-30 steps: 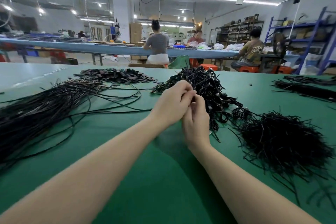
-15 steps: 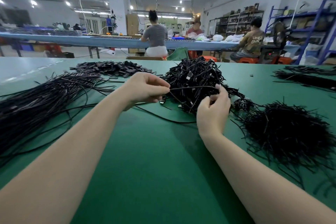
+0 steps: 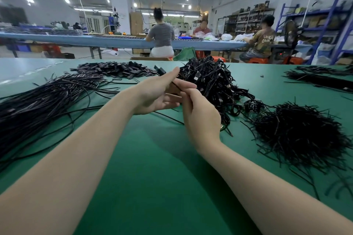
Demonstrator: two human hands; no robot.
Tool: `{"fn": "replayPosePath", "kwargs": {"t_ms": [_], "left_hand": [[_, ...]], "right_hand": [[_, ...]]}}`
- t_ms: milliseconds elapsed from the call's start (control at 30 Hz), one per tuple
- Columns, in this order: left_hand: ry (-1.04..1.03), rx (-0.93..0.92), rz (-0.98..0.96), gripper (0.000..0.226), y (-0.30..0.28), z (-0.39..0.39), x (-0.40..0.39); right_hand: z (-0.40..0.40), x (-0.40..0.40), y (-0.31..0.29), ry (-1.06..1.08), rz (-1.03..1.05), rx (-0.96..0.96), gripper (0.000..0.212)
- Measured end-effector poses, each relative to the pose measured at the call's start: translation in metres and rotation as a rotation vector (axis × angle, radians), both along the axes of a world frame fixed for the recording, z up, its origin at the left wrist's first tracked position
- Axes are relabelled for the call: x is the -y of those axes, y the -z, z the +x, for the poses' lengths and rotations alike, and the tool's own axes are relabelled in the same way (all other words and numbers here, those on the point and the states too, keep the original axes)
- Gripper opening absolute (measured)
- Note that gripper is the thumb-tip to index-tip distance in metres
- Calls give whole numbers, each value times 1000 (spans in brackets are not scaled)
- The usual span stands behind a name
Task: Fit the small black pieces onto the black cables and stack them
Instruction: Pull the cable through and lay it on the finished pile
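Over green table (image 3: 152, 158) hands now closer: L hand (image 3: 152, 95) grips cable (image 3: 168, 77), R hand (image 3: 200, 114) pinches it

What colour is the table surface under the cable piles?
Green table surface, clearest in the head view.

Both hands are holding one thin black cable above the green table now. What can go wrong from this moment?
1. The cable trails down toward the tangled cable heap behind the right hand; pulling may snag it and drag others along.
2. The left hand holds the cable only near its connector end, with fingers mostly straight, so it could slip.
3. The loose short pieces lie close to the right wrist and could be scattered.
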State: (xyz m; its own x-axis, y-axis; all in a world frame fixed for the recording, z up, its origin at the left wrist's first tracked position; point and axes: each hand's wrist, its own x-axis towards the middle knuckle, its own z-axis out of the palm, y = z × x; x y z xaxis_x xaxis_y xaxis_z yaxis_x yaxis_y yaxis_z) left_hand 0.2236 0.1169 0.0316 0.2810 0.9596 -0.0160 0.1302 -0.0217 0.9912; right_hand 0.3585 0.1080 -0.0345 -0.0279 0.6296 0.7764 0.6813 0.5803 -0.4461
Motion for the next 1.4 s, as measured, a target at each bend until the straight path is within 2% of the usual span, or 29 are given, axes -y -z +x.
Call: {"fn": "replayPosePath", "kwargs": {"t_ms": [133,200,267,333,400,467,533,600,667,733,767,867,933,967,1067,1133,1200,1267,1300,1367,1400], "left_hand": [[17,-85,2,51,-4,0,4],[-75,-145,69,59,-8,2,4],[-188,-142,130,63,-13,1,5],[-275,12,145,60,-20,-4,4],[-296,280,106,53,-30,-10,5],[-241,522,70,50,-41,-19,10],[-76,577,36,53,-52,-31,17],[97,344,3,54,-55,-39,24],[181,-130,-91,57,-47,-34,29],[173,-534,-225,69,-32,-20,26],[133,-601,-245,71,-25,-13,23],[-143,-384,-67,58,-13,0,7],[-363,-209,118,55,-15,-4,-3],[-405,-65,170,56,-19,-8,-6],[-290,431,184,58,-39,-21,2],[-100,535,177,57,-50,-30,15],[49,485,142,55,-58,-34,27],[144,372,107,53,-60,-35,34],[171,252,76,51,-59,-33,36],[180,-157,-55,53,-52,-24,37],[172,-363,-145,58,-48,-18,36]], "right_hand": [[2,1,-4,-79,-59,-19,26],[-1,2,-2,-125,-108,-24,27],[-5,3,1,-137,-96,62,26],[-10,4,3,-222,-114,132,23],[-12,4,4,-434,-268,66,22],[-11,2,6,-617,-487,-30,23],[-7,-1,7,-694,-626,-134,28],[-1,-6,4,-628,-629,-272,35],[3,-11,0,-520,-556,-413,42],[2,-13,-5,-462,-454,-477,45],[1,-13,-7,-436,-400,-468,45],[-5,-5,-14,-389,-254,-379,34],[-9,1,-19,-483,-274,-330,27],[-12,5,-21,-574,-339,-303,25],[-16,9,-18,-854,-654,-230,26],[-12,6,-17,-892,-811,-200,29],[-3,1,-19,-753,-837,-141,35],[10,-7,-25,-512,-727,-97,43],[15,-10,-29,-425,-659,-125,47],[22,-13,-40,-402,-544,-175,50],[22,-13,-47,-405,-487,-129,46]]}}
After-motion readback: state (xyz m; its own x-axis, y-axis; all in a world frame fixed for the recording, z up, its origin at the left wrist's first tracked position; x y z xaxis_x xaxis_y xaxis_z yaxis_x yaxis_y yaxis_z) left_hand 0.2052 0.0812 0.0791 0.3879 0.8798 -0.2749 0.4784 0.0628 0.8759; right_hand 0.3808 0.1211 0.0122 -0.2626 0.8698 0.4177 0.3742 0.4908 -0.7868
